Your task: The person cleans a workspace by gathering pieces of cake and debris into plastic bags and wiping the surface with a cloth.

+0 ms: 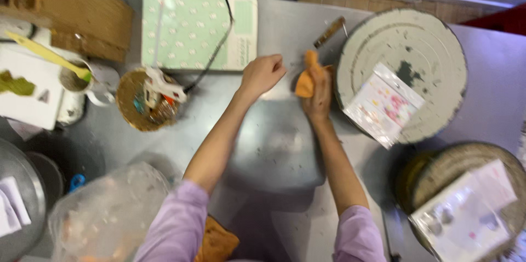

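Both hands work mid-worktop (285, 147): the right hand (319, 93) grips an orange cloth (307, 76), its long axis toward 12 o'clock; the left hand (262, 74), fingers curled shut and empty, sits just at 9 o'clock.

Count, head view:
- Hands: 2, left hand (263, 74) and right hand (319, 93).
- Orange cloth (305, 78): 1.
- Round grey discs: 2, the larger disc (422, 43) and the lower disc (466, 158).
- Clear packets: 2, one packet (382, 103) per disc, the other packet (466, 212).
- Green dotted notebook (192, 29): 1.
- Mug (90, 81): 1.
- Plastic bag (109, 212): 1.
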